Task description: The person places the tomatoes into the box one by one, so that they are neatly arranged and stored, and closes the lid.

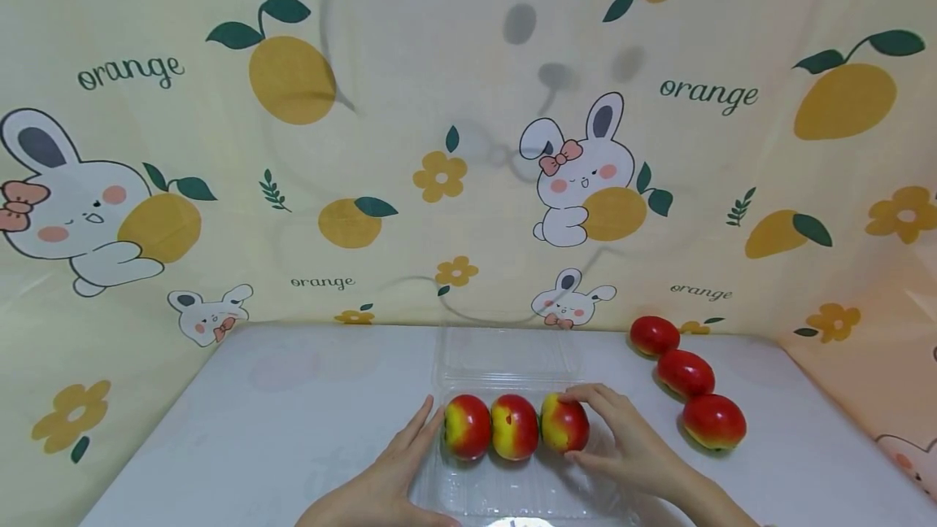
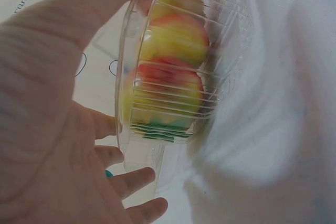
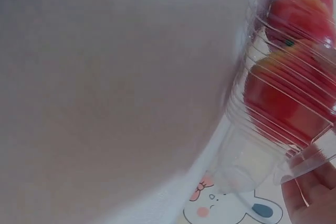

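Three red and yellow apples (image 1: 515,428) sit in a row in a clear plastic clamshell box (image 1: 505,498), whose lid (image 1: 510,354) is folded back on the far side. My right hand (image 1: 629,442) grips the rightmost apple (image 1: 564,423), fingers at its far end and thumb at its near end. At the box's left side is my left hand (image 1: 391,466), fingers extended along the rim and thumb toward the near edge. In the left wrist view the apples (image 2: 170,85) show through the ribbed wall, with the fingers spread beside it. The right wrist view shows the gripped apple (image 3: 291,95) behind the plastic.
Three more red apples (image 1: 686,373) lie in a slanting line on the white table (image 1: 293,421), right of the box. A cream cloth (image 1: 468,104) printed with rabbits and oranges hangs behind the table.
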Demonstrator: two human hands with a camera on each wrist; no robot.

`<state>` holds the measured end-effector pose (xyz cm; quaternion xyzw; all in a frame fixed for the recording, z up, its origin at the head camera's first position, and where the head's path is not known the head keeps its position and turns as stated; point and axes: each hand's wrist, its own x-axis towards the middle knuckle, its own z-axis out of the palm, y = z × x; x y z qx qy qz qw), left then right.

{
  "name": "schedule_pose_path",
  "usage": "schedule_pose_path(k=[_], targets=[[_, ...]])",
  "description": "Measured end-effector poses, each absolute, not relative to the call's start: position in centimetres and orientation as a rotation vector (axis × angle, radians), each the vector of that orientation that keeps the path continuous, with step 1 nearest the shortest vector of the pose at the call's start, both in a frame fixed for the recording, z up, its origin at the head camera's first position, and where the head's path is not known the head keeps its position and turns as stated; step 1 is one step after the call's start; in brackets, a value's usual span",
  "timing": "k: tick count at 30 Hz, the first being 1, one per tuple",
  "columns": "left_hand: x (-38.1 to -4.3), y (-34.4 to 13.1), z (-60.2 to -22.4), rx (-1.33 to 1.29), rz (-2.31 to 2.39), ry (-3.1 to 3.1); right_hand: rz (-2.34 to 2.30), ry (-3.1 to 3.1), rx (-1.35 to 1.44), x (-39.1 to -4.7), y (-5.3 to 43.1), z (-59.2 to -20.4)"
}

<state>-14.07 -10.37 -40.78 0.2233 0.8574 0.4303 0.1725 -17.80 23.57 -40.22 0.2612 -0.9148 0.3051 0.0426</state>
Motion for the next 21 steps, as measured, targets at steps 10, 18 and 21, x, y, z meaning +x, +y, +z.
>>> schedule_pose_path(k=[10, 18, 21], targets=[[-14.11, -10.31, -40.78, 0.608, 1.231, 2.422, 0.945, -2.818, 0.803, -17.59, 23.53, -40.02], [-14.16, -10.35, -40.86, 0.618, 1.221, 2.431, 0.948, -2.784, 0.808, -17.45, 23.59, -40.02], [-14.27, -10.28, -40.80, 0.583, 1.212, 2.416, 0.937, -2.799, 0.805, -17.44, 23.57, -40.12]])
